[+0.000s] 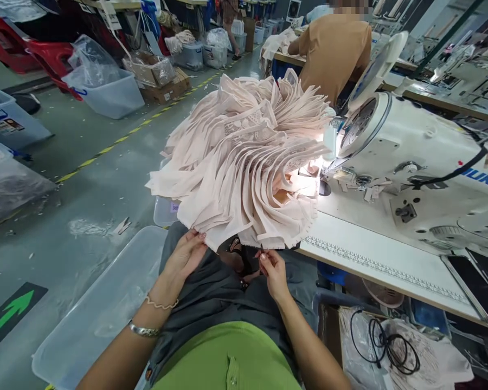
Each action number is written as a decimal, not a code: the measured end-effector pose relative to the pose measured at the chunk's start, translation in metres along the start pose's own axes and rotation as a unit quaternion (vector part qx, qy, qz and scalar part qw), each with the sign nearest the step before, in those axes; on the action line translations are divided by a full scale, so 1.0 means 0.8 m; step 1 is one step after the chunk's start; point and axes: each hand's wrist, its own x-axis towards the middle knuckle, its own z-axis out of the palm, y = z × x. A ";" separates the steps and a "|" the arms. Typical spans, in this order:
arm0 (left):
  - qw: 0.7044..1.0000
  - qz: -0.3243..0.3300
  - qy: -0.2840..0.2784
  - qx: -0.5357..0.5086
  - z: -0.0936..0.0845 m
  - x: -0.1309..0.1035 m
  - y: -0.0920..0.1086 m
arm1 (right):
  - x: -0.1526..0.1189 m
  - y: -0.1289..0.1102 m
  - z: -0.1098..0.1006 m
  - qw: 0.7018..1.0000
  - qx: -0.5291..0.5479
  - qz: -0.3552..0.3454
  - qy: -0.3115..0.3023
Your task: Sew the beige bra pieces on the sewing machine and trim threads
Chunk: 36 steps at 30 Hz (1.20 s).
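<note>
Head view: pinching near edge of fabric pile [236, 168] with left hand [187, 252], working right hand [273, 268] just beside it

Gripping cloth between thumb and fingertips on the left, palm partly showing. Closing thumb and fingers on the right around a small dark item [261, 250] at the cloth's edge; too small to identify.

Seeing the pale pink pile fanning out in many layers, with lace showing near the middle. Spreading above the lap [228, 295], reaching right to the lit needle area of the sewing machine [427, 135]. Running a printed ruler [374, 264] along the near edge of the white table [350, 238], with a phone [474, 287] lying at its right end.

Also seeing a clear plastic bin [101, 309] beside the left leg, coiled black cable [390, 346] on bagged cloth at lower right, and a person in a brown shirt [335, 51] sitting beyond the pile.
</note>
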 end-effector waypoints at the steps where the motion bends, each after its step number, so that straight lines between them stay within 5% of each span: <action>1: 0.999 0.023 0.027 0.041 -0.003 0.000 -0.002 | 0.001 -0.001 0.001 1.000 -0.002 -0.004 -0.001; 4: 0.968 0.128 0.154 0.150 -0.010 -0.004 -0.011 | -0.006 -0.006 0.004 1.000 -0.002 -0.013 -0.004; 7: 0.873 0.323 0.220 0.291 0.005 -0.017 -0.018 | -0.021 -0.011 -0.002 1.000 0.008 -0.017 0.007; 8: 0.815 0.409 0.190 0.365 0.016 -0.023 -0.019 | -0.025 -0.014 -0.005 1.000 0.015 -0.019 0.018; 10: 0.668 0.551 0.040 0.498 0.046 -0.034 -0.021 | -0.029 -0.021 -0.015 0.999 0.031 -0.016 0.040; 12: 0.555 0.607 -0.107 0.560 0.077 -0.043 -0.022 | -0.026 -0.031 -0.024 0.998 0.039 -0.007 0.050; 13: 0.522 0.616 -0.153 0.570 0.090 -0.046 -0.023 | -0.024 -0.036 -0.028 0.998 0.041 -0.002 0.050; 18: 0.495 0.656 -0.218 0.527 0.122 -0.040 -0.025 | -0.016 -0.052 -0.027 0.998 0.055 0.010 0.036; 21: 0.528 0.650 -0.268 0.476 0.138 -0.028 -0.024 | -0.021 -0.059 -0.021 0.998 0.062 0.008 0.025; 24: 0.573 0.564 -0.359 0.474 0.160 -0.015 -0.023 | -0.027 -0.079 -0.028 0.998 0.060 0.000 0.012; 27: 0.531 0.554 -0.371 0.523 0.173 -0.004 -0.017 | -0.029 -0.117 -0.051 0.995 -0.076 -0.061 0.028; 29: 0.481 0.590 -0.345 0.549 0.172 0.000 -0.010 | -0.027 -0.147 -0.068 0.940 -0.308 -0.129 0.073; 32: 0.442 0.622 -0.320 0.561 0.165 0.002 0.000 | -0.018 -0.180 -0.078 0.753 -0.634 -0.158 0.080; 34: 0.431 0.629 -0.319 0.562 0.163 0.001 0.004 | -0.009 -0.191 -0.073 0.639 -0.755 -0.142 0.033; 36: 0.425 0.634 -0.316 0.564 0.165 -0.001 0.004 | 0.000 -0.195 -0.062 0.574 -0.808 -0.132 -0.014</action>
